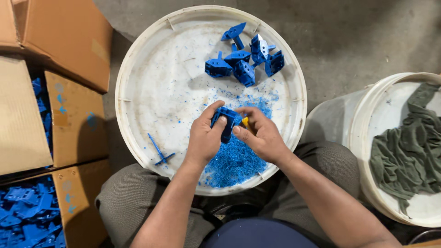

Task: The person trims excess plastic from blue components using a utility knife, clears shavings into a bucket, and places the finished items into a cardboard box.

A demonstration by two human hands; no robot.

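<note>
My left hand (205, 137) grips a blue plastic part (226, 120) over a round white lid (151, 87) resting on my lap. My right hand (261, 135) presses against the same part and holds a small tool with a yellow handle (245, 121), mostly hidden by the fingers. Beneath my hands lies a heap of blue plastic shavings (236, 158). Several finished-looking blue parts (243, 62) are piled at the lid's far side. A thin blue sprue piece (159, 150) lies at the lid's near left.
An open cardboard box (69, 119) at the left holds many blue parts (27, 216). A white bucket (363, 124) at the right carries a green rag (409, 147). Grey concrete floor (349, 36) lies beyond.
</note>
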